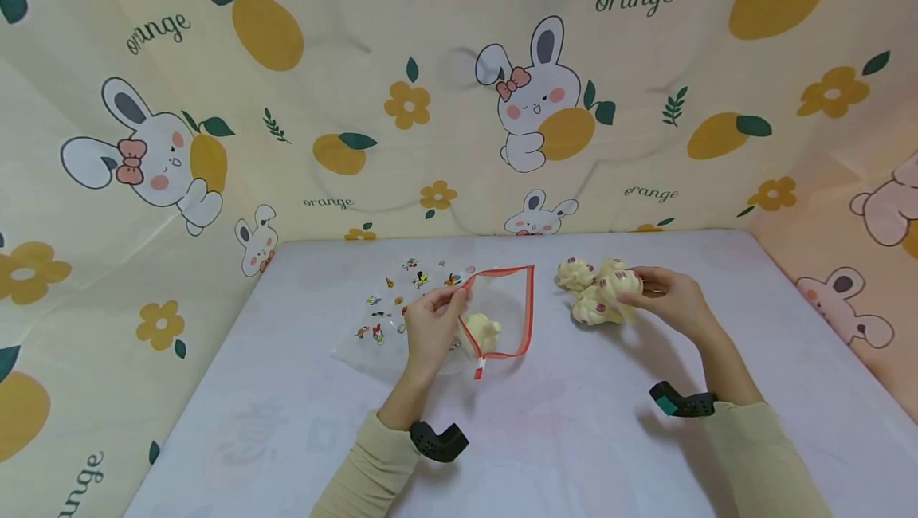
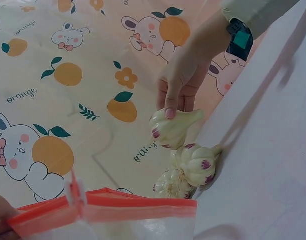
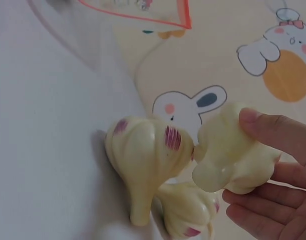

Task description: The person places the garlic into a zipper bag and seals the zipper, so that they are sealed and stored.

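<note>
In the head view my left hand (image 1: 433, 329) pinches the rim of a clear zip bag (image 1: 530, 311) edged in red, its mouth held wide. The bag's cartoon-printed body stretches off to the left, and a pale garlic bulb (image 1: 484, 331) shows at its mouth. To the right, my right hand (image 1: 677, 304) grips another garlic bulb (image 3: 232, 150) between thumb and fingers. This bulb is lifted just above the other garlic bulbs (image 3: 143, 145), which lie bunched on the table with purple marks. In the left wrist view its stem points toward the right.
A pale cloth covers the table (image 1: 559, 438). Behind it and at both sides hangs a curtain (image 1: 445, 48) printed with rabbits and oranges. Each wrist wears a black band (image 1: 439, 442).
</note>
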Demonstrator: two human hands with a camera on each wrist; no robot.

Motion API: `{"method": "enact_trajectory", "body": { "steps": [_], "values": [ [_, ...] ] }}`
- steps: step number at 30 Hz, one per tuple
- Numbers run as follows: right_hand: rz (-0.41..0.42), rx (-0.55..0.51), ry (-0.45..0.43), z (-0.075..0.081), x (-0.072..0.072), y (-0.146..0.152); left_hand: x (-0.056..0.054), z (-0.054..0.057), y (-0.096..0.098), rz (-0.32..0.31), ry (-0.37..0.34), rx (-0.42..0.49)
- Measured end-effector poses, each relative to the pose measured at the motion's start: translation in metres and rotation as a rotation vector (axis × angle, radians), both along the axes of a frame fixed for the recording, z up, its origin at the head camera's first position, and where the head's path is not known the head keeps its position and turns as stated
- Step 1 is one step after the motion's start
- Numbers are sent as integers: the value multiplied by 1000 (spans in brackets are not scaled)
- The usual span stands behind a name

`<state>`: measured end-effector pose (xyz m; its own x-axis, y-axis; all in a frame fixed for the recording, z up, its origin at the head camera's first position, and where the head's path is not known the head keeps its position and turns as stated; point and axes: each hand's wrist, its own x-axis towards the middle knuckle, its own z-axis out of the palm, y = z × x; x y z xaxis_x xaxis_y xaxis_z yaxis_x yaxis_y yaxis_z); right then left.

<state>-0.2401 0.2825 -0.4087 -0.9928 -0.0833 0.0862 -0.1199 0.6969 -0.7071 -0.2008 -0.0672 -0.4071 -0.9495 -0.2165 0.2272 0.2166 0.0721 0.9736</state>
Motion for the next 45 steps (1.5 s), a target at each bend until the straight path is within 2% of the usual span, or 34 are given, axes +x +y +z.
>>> {"method": "enact_trajectory", "body": {
  "steps": [12, 22, 45],
  "values": [
    [24, 9, 33, 6, 3, -12, -1, 4, 1, 4, -65, -12],
    [52, -4, 43, 6, 5, -23, 1, 2, 0, 1, -46, 19],
    [124, -48, 29, -2, 7, -48, 1, 2, 0, 1, -10, 2]
  ]
}}
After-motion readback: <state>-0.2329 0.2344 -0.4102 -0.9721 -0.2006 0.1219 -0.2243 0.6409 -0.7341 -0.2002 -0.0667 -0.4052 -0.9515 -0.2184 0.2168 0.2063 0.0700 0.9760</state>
